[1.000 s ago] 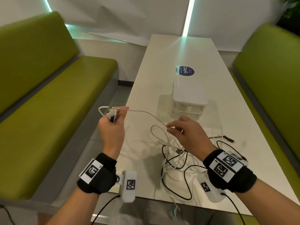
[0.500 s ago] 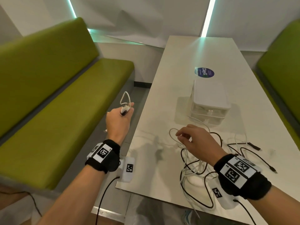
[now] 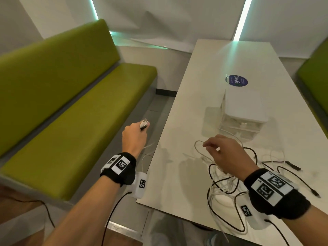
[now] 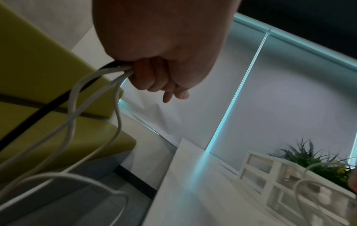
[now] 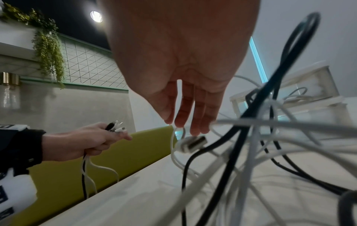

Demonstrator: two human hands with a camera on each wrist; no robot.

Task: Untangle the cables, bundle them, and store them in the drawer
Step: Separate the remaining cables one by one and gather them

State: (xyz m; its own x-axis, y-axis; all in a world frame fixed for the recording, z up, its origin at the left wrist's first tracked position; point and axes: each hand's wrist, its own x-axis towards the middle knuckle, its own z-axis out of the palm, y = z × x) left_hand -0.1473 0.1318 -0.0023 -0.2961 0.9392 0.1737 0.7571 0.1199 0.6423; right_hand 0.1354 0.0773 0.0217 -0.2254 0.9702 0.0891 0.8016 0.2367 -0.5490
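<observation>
My fingers [image 4: 154,79] on my left hand [image 3: 134,137] squeeze the plug ends off past the table [image 3: 186,107], my right hand [image 3: 225,153] hangs loose over the cables [image 3: 223,181], so I am untangling and must pinch 1 cable next.

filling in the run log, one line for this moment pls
left hand: grips cable ends off-table | right hand: over tangle | drawer unit: shut

Two hands [image 3: 134,135], one drawer unit [image 3: 243,110], two green benches [image 3: 71,110], one table [image 3: 204,89].
</observation>
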